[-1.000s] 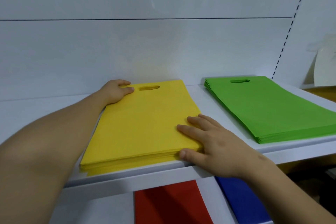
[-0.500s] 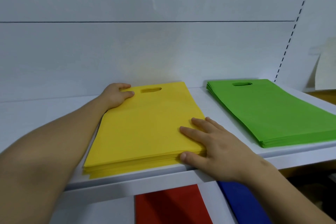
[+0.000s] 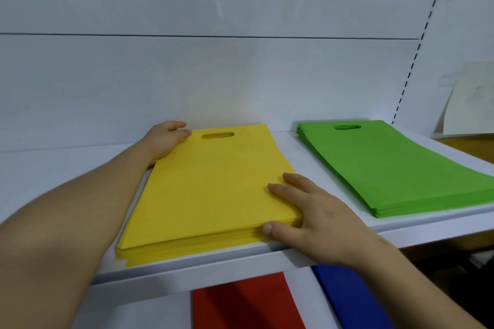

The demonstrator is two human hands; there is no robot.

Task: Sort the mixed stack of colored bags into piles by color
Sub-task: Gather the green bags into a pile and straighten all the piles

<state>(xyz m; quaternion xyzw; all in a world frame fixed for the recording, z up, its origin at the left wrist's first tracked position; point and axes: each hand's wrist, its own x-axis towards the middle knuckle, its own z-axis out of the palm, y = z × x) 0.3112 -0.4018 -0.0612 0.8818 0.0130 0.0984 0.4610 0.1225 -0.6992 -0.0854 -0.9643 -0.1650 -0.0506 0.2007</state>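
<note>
A stack of yellow bags (image 3: 211, 189) lies flat on the white upper shelf (image 3: 294, 254), with its handle cut-out at the far end. My left hand (image 3: 165, 139) cups the stack's far left corner, fingers curled round it. My right hand (image 3: 312, 216) rests at the near right corner, with straight fingers on top and the thumb against the front edge. A stack of green bags (image 3: 395, 168) lies to the right on the same shelf, apart from the yellow one. On the shelf below lie red bags (image 3: 240, 304) and blue bags (image 3: 350, 299), partly hidden by the upper shelf.
A glossy white back panel (image 3: 213, 75) closes the shelf behind the stacks. A slotted upright (image 3: 417, 56) runs along the right side. A pale sheet (image 3: 470, 104) hangs at the far right. Bare shelf shows left of the yellow stack.
Both hands stay on the same corners of the yellow stack. Only the view has drifted slightly.
</note>
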